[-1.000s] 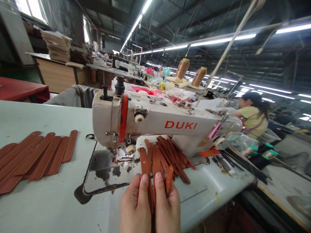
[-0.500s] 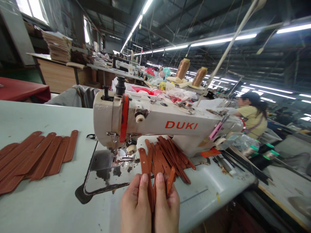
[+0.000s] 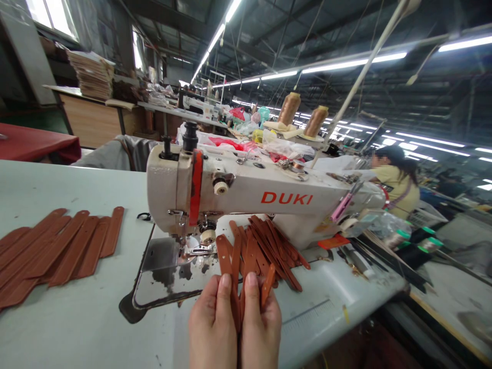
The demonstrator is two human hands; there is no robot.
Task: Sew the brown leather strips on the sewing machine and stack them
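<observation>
My left hand (image 3: 212,320) is closed, thumb on top, around a brown leather strap (image 3: 224,254) with a small hole near its rounded tip. Side by side with it, my right hand (image 3: 261,323) pinches another leather strap (image 3: 250,254) under its thumb. A further short strap end (image 3: 268,284) sticks out between that hand's fingers. The lower ends of the straps meet between my palms and are partly hidden. Just beyond my fingers lies a loose pile of similar straps (image 3: 279,251), beside the needle area of a white sewing machine (image 3: 234,192).
More brown straps (image 3: 73,246) lie overlapped on the pale table (image 3: 77,333) at left. Pink-handled snips (image 3: 342,205) rest against the machine arm. Thread cones (image 3: 290,108) stand behind it. A person (image 3: 400,179) in yellow is at the right, near several green-capped spools (image 3: 429,245).
Both hands have shifted slightly left with the straps. The strap in my left hand leans a little further left. The piles look the same.
</observation>
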